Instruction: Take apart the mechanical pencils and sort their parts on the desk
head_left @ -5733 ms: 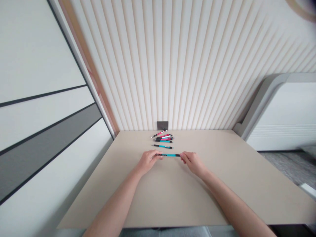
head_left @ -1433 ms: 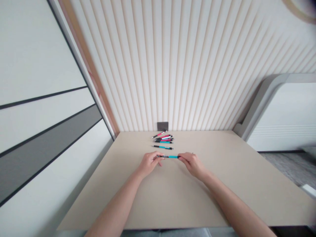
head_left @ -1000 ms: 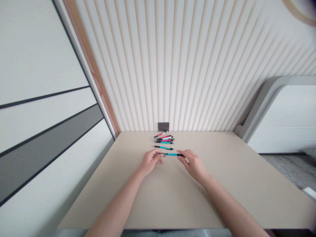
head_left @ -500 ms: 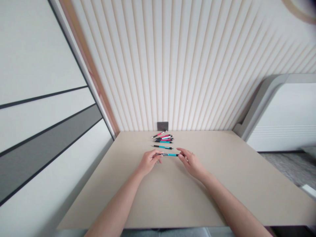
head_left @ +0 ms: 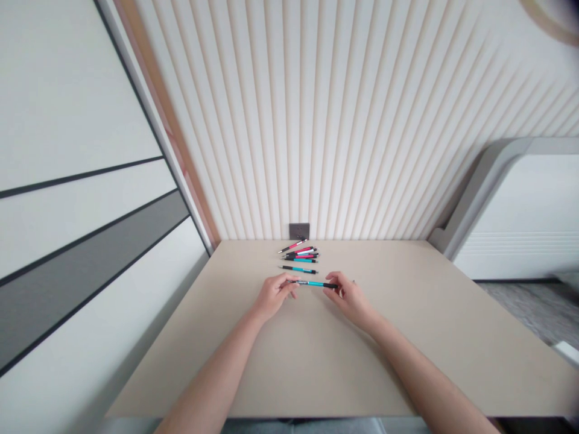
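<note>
A pen with a turquoise barrel and black ends lies crosswise between my hands, just above the table. My left hand pinches its left end between thumb and fingers, hiding the tip. Around the black right end are the curled thumb and fingers of my right hand. Just beyond my hands, a second turquoise pen rests alone on the table. Behind it lies a small pile of turquoise, red and black pens, partly overlapping, with a red pen slanting at the back.
The beige table runs back to a ribbed cream wall. A dark wall socket sits right behind the pens. On the left stands a white and grey panel; to the right is a pale headboard-like piece.
My right hand's fingers have closed in around the pen's black right end, and more of that end shows. The left hand keeps its hold. The other pens have not moved.
</note>
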Demonstrator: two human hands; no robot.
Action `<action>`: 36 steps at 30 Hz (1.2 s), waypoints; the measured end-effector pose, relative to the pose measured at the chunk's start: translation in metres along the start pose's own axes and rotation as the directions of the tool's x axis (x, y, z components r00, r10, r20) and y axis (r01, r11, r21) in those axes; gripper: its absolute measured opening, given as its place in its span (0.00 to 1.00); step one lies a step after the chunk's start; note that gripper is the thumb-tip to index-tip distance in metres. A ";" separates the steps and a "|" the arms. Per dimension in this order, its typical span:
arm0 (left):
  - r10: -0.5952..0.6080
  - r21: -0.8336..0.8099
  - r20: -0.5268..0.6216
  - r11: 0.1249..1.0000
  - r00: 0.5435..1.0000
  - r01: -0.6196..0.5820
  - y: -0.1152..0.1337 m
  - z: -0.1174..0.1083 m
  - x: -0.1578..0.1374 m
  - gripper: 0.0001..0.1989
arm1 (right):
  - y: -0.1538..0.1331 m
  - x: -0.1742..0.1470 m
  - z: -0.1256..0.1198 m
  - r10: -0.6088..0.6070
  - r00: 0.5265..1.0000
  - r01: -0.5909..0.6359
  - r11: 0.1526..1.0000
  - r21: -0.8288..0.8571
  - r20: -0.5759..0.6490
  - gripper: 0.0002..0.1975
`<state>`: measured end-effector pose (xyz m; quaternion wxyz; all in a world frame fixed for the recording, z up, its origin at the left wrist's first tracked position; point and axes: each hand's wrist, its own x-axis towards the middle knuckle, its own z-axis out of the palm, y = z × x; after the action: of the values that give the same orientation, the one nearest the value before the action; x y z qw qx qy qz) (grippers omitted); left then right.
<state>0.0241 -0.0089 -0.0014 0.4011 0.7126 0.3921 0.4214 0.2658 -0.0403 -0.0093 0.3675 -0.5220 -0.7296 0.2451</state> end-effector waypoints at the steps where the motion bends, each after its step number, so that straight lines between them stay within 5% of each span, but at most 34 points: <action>1: -0.003 -0.001 -0.002 1.000 1.000 0.003 0.000 0.000 0.000 0.12 | 0.000 0.000 0.000 -0.001 1.000 0.000 1.000 0.001 0.015 0.16; 31: -0.019 -0.016 0.000 1.000 1.000 0.019 0.000 -0.001 -0.001 0.11 | -0.004 -0.002 0.000 0.007 0.999 -0.009 0.999 0.043 0.047 0.17; 36: -0.020 -0.022 -0.032 1.000 0.999 0.019 -0.005 -0.002 0.001 0.13 | -0.002 0.001 -0.001 -0.006 0.998 0.009 0.999 0.042 -0.067 0.15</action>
<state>0.0214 -0.0058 -0.0045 0.4065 0.6975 0.4009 0.4330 0.2658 -0.0402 -0.0071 0.4035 -0.5193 -0.7136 0.2414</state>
